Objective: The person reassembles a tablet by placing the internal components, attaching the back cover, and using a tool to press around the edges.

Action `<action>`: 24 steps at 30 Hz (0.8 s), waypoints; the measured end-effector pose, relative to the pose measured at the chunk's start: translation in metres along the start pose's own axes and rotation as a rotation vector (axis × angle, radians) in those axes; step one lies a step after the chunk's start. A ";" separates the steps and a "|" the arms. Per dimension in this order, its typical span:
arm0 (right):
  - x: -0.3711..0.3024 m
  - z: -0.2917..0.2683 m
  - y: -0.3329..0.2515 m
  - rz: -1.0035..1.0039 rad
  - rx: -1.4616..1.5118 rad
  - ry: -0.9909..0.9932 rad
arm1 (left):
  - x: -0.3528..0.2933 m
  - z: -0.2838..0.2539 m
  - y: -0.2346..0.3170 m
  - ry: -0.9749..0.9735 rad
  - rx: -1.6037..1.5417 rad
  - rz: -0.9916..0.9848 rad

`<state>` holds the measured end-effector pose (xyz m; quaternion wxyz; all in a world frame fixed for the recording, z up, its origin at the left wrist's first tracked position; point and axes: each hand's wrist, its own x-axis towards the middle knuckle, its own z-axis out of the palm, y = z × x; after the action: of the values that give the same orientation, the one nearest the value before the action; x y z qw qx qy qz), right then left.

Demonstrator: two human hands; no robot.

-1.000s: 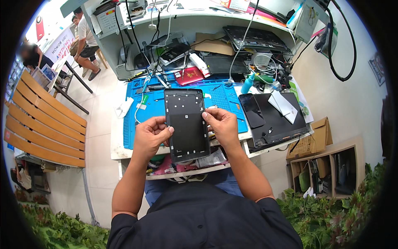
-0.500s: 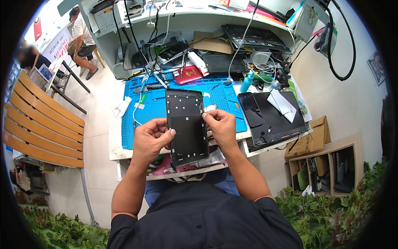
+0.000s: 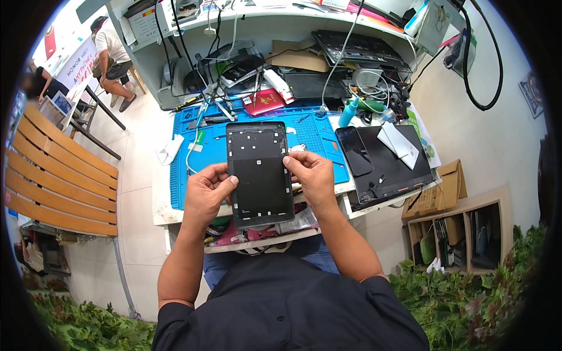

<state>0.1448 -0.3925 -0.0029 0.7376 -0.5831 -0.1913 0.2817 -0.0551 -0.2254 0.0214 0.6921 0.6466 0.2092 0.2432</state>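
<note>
The left hand (image 3: 206, 190) and right hand (image 3: 313, 178) hold a black panel (image 3: 260, 187) over the near edge of the bench (image 3: 162, 213), fingers (image 3: 295, 168) clamped on its opposite long sides, probably to keep its white-flecked face uncovered and viewable

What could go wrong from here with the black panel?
The left hand and right hand pinch the black panel by its long edges, so it could slip if either grip loosens. Its lower end appears above the open drawer, so if dropped it might land in there.
</note>
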 end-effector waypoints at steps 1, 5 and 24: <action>-0.003 0.002 -0.003 -0.006 0.022 -0.009 | 0.001 -0.003 -0.004 -0.004 0.025 -0.011; -0.018 0.018 -0.021 -0.040 0.131 -0.081 | 0.007 -0.008 -0.012 -0.007 0.031 -0.048; -0.034 0.032 -0.031 -0.071 0.245 -0.207 | 0.007 0.000 -0.015 -0.141 0.051 -0.145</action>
<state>0.1052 -0.3954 0.0368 0.7891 -0.4494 -0.2509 0.3354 -0.0485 -0.2221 0.0071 0.7041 0.6627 0.2124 0.1409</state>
